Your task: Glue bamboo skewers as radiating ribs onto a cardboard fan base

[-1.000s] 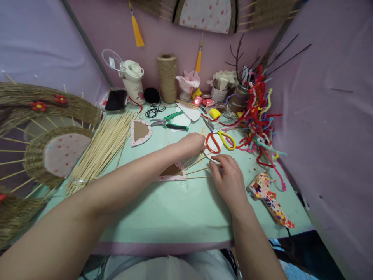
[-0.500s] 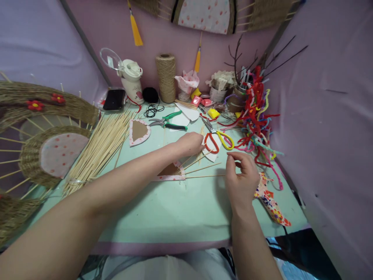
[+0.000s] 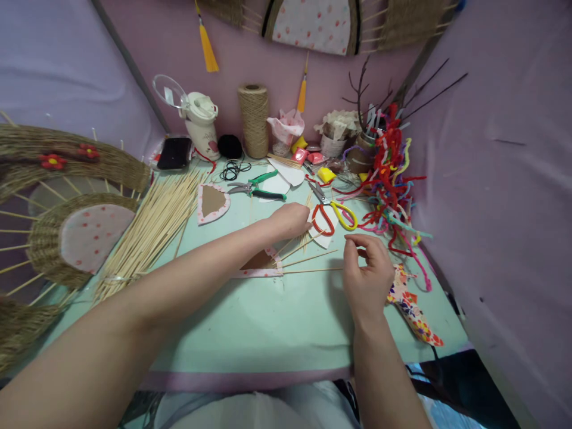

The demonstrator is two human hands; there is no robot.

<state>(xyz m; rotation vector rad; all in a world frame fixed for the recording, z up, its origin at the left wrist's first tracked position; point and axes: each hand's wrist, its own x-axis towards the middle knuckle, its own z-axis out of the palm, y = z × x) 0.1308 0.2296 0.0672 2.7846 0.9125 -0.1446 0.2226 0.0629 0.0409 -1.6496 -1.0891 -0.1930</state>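
Observation:
My left hand (image 3: 290,220) reaches across to the middle of the table, its fingers pinched together at a small pile of thin bamboo sticks (image 3: 305,241). Whether a stick is between the fingertips is hidden. Under my left forearm lies a cardboard piece with a pink dotted fabric edge (image 3: 261,273), partly covered, and several sticks fan out from it to the right. My right hand (image 3: 369,265) is held above the table with thumb and forefinger curled together; anything in them is too small to make out. The longest stick ends beside it.
Scissors (image 3: 333,215) and green-handled pruning shears (image 3: 257,189) lie behind my hands. A stick bundle (image 3: 149,223) and woven piece (image 3: 49,232) are at left. Twine (image 3: 254,122) and a cup (image 3: 202,125) stand at the back; pipe cleaners (image 3: 393,161) hang at right, above floral fabric (image 3: 415,313).
The view has shifted very slightly. Both hands keep practically the same place and pose, and the things on the table lie as before.

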